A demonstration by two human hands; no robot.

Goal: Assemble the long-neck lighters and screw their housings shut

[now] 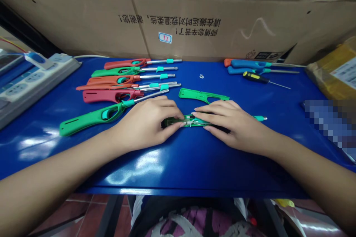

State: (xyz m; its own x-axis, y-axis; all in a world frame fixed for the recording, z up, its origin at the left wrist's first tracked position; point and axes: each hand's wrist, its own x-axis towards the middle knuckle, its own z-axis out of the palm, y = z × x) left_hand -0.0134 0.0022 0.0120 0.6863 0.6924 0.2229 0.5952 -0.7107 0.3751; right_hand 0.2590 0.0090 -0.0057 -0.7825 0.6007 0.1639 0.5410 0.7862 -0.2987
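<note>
An opened green gas lighter [191,121] lies on the blue tabletop between my hands, its inner parts and a thin white wire showing. My left hand [155,120] pinches its left end between thumb and fingers. From the other side, my right hand [229,124] closes on the body, with the fingers on the far edge and the thumb on the near edge. The lighter's tip [260,118] sticks out beyond my right hand. Just behind lies the loose green half shell [193,94]. Part of the lighter is hidden under my fingers.
Several red, orange and green lighters [111,96] lie in a stack on the left. At the back right are blue lighters [247,64] and a black-and-yellow screwdriver [256,77]. A power strip [36,81] borders the left edge; a cardboard box [178,11] stands behind.
</note>
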